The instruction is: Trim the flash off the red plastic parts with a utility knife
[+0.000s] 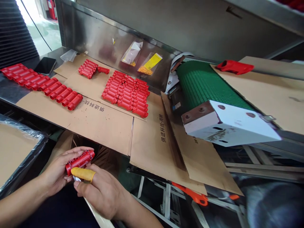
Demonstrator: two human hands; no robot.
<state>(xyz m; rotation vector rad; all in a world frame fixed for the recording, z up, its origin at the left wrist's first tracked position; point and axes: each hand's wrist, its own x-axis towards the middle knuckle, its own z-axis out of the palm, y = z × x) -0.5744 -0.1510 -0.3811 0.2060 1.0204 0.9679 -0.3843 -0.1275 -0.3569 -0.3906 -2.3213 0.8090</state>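
Note:
A red cylindrical part [80,161] with raised markings lies in my left hand [58,169], its fingers wrapped round the body. My right hand [102,186] pinches a pale-handled tool [95,212] close to the part's near end. A yellow finger cot [83,174] covers my right index finger, which reaches against the part. The tool's tip is mostly hidden by my fingers. Both hands are low at the left, in front of the cardboard-covered table [114,126].
Red parts stand in a long row [47,84], a block [127,93] and a small group [87,68]. A phone [45,66] and small bags [150,63] lie behind. A green conveyor [209,84] with a white metal end [232,125] juts out at right. An orange-handled tool [192,193] hangs below.

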